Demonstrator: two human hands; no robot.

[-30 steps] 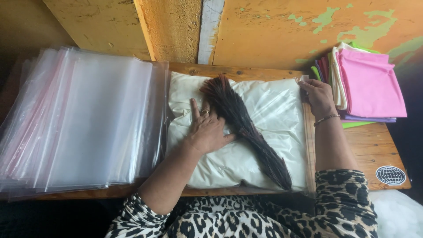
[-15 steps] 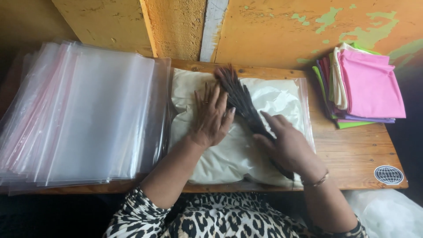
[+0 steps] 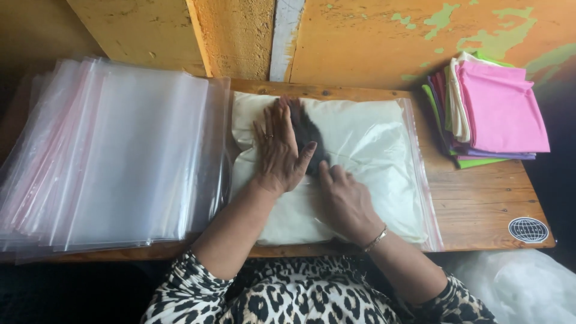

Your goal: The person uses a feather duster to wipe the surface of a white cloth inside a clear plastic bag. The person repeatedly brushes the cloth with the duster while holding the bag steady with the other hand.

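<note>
Dark hair bundle lies on a white pillow inside a clear bag, mid-counter toward the back edge. Left hand flat, fingers spread, pressing the bundle's left side. Right hand palm down just beside it, fingers curled onto the bundle's lower end; neither hand clenched, nothing lifted. Stack of clear bags covers the counter's left end. Folded cloths, pink on top, at the back right corner. Round sticker near the front right corner.
</note>
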